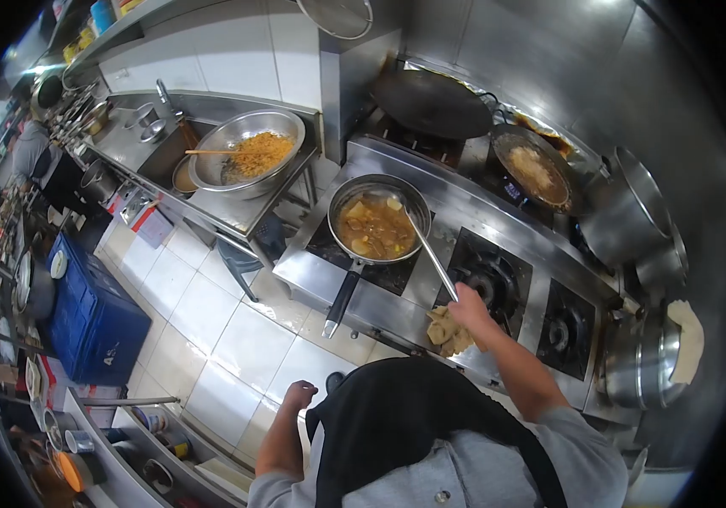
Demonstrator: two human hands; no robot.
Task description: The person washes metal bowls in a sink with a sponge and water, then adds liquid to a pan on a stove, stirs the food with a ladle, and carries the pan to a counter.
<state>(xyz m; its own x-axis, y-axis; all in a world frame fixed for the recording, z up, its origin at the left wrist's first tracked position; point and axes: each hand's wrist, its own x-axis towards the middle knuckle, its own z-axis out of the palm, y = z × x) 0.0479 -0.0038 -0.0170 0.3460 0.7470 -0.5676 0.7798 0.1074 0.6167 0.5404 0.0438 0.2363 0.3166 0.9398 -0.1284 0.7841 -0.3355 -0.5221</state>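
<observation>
My right hand [469,306] is wrapped round the handle of a long metal ladle [435,261]. The ladle's head is in a frying pan [427,222] of brown stew with pale chunks [373,229], and I cannot see its shape clearly. The pan sits on the left front burner, and its black handle [344,296] points toward me with no hand on it. Below my right hand, a crumpled tan cloth [448,332] lies on the stove's front edge. My left hand [299,394] hangs at my side over the floor, fingers curled, with nothing visible in it.
Behind the pan are a dark wok [432,103] and a pan of frothy oil [537,169]. Tall steel pots [630,207] stand at right. Left of the stove, a steel bowl [247,182] holds orange food and a wooden stick. A blue cooler [96,313] and another person [41,161] are further left.
</observation>
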